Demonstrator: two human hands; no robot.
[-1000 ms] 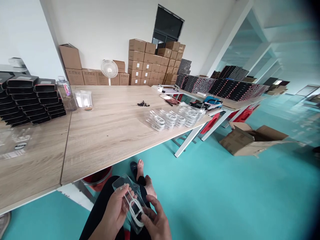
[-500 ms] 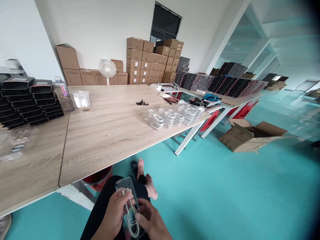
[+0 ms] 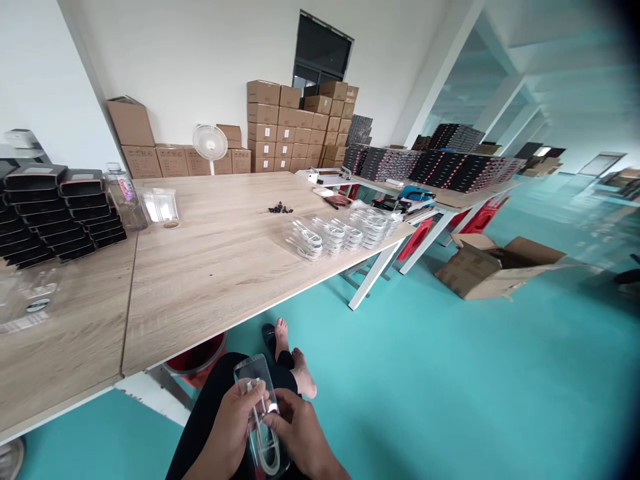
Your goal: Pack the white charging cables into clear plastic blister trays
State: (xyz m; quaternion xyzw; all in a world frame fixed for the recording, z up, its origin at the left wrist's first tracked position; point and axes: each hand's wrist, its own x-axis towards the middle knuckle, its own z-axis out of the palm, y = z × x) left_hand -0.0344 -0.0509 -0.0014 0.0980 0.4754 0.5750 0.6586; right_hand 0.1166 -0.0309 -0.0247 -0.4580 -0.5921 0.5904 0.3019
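Note:
A coiled white cable (image 3: 271,460) lies against a clear plastic tray (image 3: 254,367) held above my lap. My left hand (image 3: 231,421) is closed on the tray's left side, its thumb pressing the cable near the two white plugs. From the right, my right hand (image 3: 304,427) grips the tray's edge, with thumb and fingers close to the middle of the cable. The right fingertips are partly hidden behind the tray. On the table (image 3: 200,280) sit several stacks of white cables in clear trays (image 3: 311,241), beyond my hands.
Small black parts (image 3: 281,208) lie mid-table. A bottle (image 3: 125,195), clear packs (image 3: 159,205) and stacked black boxes (image 3: 37,207) stand left. Under the table edge is a red bin (image 3: 200,367). An open carton (image 3: 493,267) rests on the floor at right.
My right hand has moved slightly up and left along the tray, its thumb now nearer my left thumb. The left hand keeps its hold. The view has shifted a little.

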